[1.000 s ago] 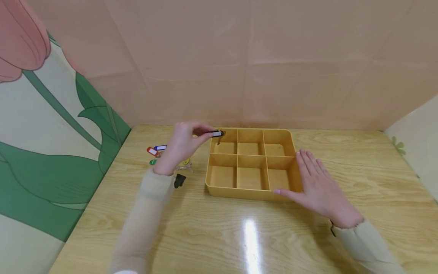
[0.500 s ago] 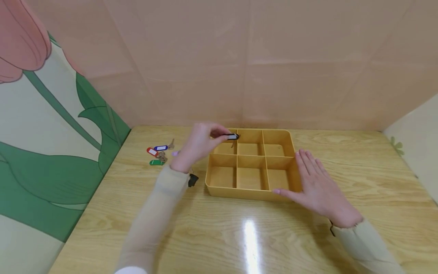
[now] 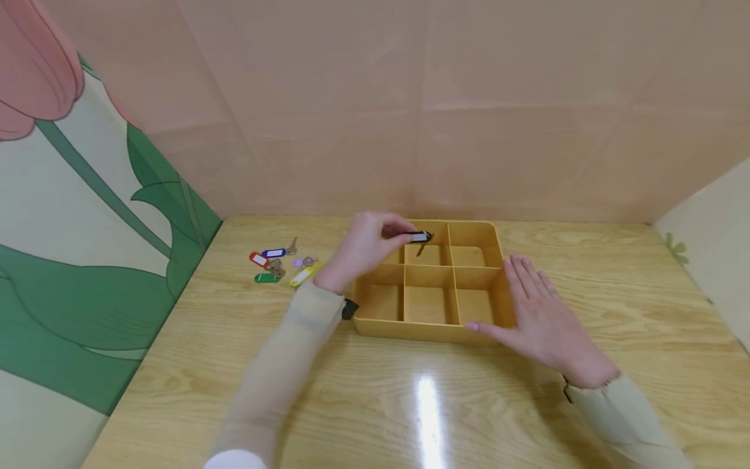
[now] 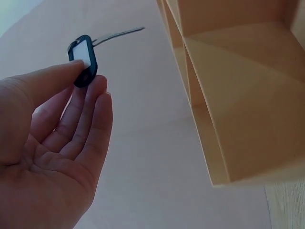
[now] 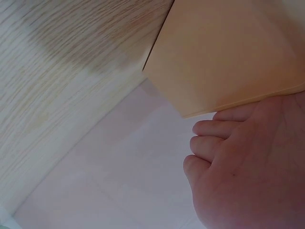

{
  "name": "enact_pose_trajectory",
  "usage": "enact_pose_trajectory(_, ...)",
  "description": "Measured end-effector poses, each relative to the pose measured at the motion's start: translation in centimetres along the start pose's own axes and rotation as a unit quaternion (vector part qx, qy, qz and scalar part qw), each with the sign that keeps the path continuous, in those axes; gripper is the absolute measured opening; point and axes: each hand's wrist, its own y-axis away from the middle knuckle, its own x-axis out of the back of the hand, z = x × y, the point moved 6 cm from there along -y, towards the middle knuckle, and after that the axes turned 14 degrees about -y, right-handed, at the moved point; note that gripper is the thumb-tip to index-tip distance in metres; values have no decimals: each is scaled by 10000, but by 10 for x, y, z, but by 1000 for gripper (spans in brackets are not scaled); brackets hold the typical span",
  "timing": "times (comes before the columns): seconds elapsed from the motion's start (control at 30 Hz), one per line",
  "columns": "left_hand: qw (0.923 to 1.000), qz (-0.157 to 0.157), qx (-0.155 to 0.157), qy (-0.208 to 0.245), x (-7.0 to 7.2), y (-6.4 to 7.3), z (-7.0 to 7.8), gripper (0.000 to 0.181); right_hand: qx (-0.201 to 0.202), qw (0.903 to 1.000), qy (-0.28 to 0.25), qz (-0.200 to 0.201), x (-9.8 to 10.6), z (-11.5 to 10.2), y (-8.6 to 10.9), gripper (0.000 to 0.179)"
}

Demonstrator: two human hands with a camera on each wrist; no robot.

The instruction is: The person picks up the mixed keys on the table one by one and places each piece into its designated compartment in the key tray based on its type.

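My left hand pinches a black key tag with a white label between thumb and fingers. From the tag hangs a key, over the back middle compartment of an orange-yellow box with several compartments. In the left wrist view the key tag is held at the fingertips and its thin key points toward the box wall. My right hand lies with straight fingers along the box's right side, its thumb at the front rim.
Left of the box lie tagged keys: a blue tag, a red tag, a green tag, a yellow tag and a small purple tag. The wooden table meets a pinkish wall covering behind the box.
My left hand has moved right with the black key tag, from over the back left compartment to the back middle one. The yellow tag has come into view. My right hand stays put.
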Motion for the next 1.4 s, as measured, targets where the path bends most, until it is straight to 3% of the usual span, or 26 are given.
enact_pose_trajectory(0.4, 9994, -315, -148, 71, -8, -19, 22, 14, -16, 10000, -56, 20, 0, -1, -1, 121)
enact_pose_trajectory(0.63, 9991, -287, -291, 101, -9, -30, 33, 12, -65, 10000, -50, -27, 0, -2, 0, 122)
enact_pose_trajectory(1.4, 9972, -676, -67, 311, -42, -77, 43, 14, 30, 10000, 15, 65, -2, -2, -2, 122)
